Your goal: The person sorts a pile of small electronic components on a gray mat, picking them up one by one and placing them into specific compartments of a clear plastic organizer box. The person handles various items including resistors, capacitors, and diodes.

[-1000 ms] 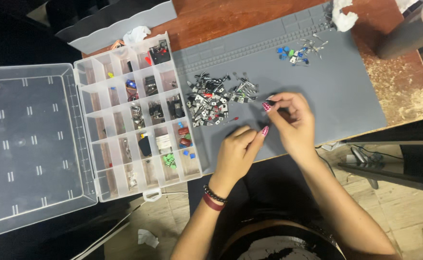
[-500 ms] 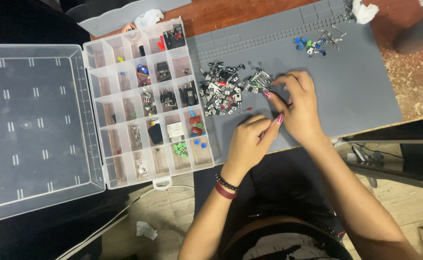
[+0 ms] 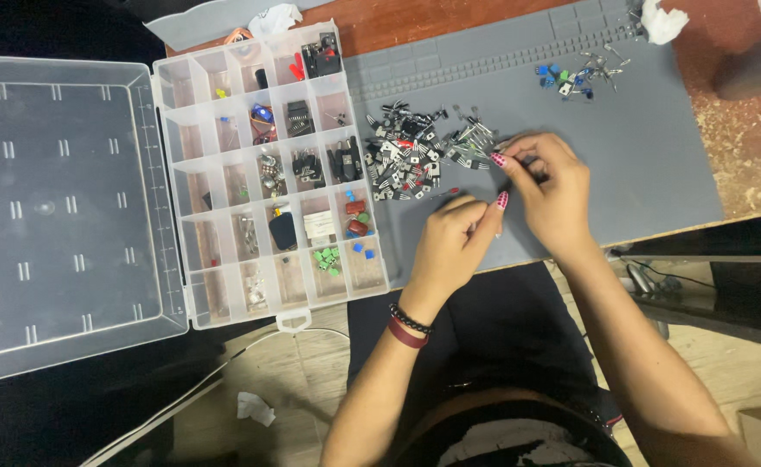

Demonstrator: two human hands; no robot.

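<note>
My right hand (image 3: 549, 190) rests on the grey work mat (image 3: 640, 164), its fingertips pinched together at the right edge of a pile of small black and silver electronic parts (image 3: 411, 151). Whether a part sits between those fingertips I cannot tell. My left hand (image 3: 449, 246) lies curled at the mat's near edge, just left of the right hand, with a dark bead bracelet and a red band on the wrist. Its fingers are closed and nothing shows in them.
A clear plastic organiser box (image 3: 263, 173) with many compartments of small parts lies left of the mat, its lid (image 3: 60, 216) flat open. A smaller cluster of blue and green parts (image 3: 571, 78) and crumpled white tissue (image 3: 661, 19) sit at the far right.
My right hand drew back slightly from the pile, fingertips still pinched. The left hand stayed curled at the mat's near edge. The view shifted a little.
</note>
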